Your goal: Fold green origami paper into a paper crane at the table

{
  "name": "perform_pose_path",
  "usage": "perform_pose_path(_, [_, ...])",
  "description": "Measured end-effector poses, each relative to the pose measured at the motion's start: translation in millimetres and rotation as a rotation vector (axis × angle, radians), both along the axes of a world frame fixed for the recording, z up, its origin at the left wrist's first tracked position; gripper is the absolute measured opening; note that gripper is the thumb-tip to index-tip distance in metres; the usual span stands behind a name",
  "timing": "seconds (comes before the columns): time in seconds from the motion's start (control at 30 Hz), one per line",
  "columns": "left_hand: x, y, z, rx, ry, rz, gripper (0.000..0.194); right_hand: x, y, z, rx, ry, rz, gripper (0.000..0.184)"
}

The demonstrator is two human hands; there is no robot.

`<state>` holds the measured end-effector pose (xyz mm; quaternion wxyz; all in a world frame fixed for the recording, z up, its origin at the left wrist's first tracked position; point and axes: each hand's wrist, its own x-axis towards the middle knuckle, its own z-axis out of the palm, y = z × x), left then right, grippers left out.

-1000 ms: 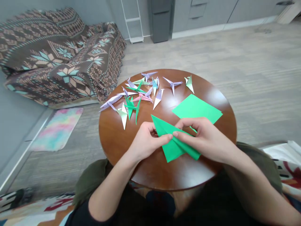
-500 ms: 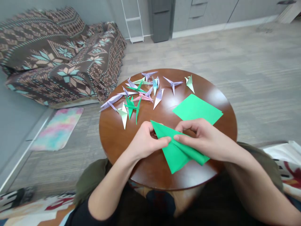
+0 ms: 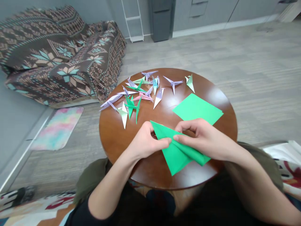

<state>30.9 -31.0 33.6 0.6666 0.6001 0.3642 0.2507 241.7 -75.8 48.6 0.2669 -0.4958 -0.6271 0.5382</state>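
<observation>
Hands (image 3: 174, 139) pinching green paper (image 3: 172, 153), round brown table (image 3: 113, 131), grey floor (image 3: 235, 62), sofa (image 3: 58, 66) under patterned throw (image 3: 70, 75)

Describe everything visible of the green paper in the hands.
The green paper looks matte and partly folded, with a raised fold running to the lower right and sharp corners at upper left and bottom. The left hand and right hand pinch it over the table; whether it touches down is unclear.
</observation>
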Motion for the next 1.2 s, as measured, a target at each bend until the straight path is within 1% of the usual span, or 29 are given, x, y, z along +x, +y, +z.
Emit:
perform_pose_path(0.2, [-9.5,12.6,-2.1,0.0,0.003,0.111,0.013,6.2,2.2,-0.9,-0.015,-0.032,0.089,0.023])
perform_pose_path(0.43, [-26.8,23.3,-0.3,0.074,0.034,0.121,0.004,10.4,3.6,-1.8,-0.039,-0.048,0.153,0.022])
perform_pose_path(0.6, [-34.8,30.1,-3.0,0.108,0.037,0.134,0.001,12.9,3.3,-3.4,-0.046,-0.05,0.153,0.023])
perform_pose_path(0.7, [-39.0,34.9,-6.5,0.1,-0.089,0.222,0.004,16.0,4.3,-3.7,-0.016,-0.075,0.13,0.023])
perform_pose_path(0.77, [-38.4,34.1,-8.7,0.033,-0.187,0.236,0.012,17.2,5.4,-2.7,0.031,-0.096,0.084,0.024])
perform_pose_path(0.83, [-32.9,28.2,-10.4,-0.069,-0.216,0.13,0.023,16.6,6.3,-1.1,0.068,-0.099,0.027,0.025])
perform_pose_path(0.87, [-28.4,23.6,-11.0,-0.111,-0.184,0.055,0.027,15.6,6.6,-0.3,0.077,-0.092,0.002,0.025])
perform_pose_path(0.9, [-23.2,18.6,-11.6,-0.118,-0.149,-0.011,0.029,14.2,6.7,0.4,0.079,-0.083,-0.018,0.024])
perform_pose_path(0.93, [-17.7,13.5,-12.0,-0.111,-0.114,-0.043,0.029,12.5,6.8,1.0,0.076,-0.077,-0.035,0.024])
perform_pose_path(1.0, [-8.1,5.3,-12.8,-0.059,-0.089,-0.016,0.026,9.4,6.6,1.5,0.072,-0.075,-0.052,0.024])
perform_pose_path(1.1, [-2.5,1.8,-15.1,-0.035,-0.133,0.04,0.023,8.0,7.0,0.9,0.095,-0.091,-0.046,0.028])
perform_pose_path(1.17, [-4.4,4.5,-17.8,-0.027,-0.169,0.08,0.021,10.1,7.7,0.2,0.152,-0.098,-0.057,0.03])
perform_pose_path(1.2, [-6.0,6.3,-19.4,-0.022,-0.183,0.107,0.021,11.8,8.0,-0.1,0.204,-0.102,-0.091,0.03])
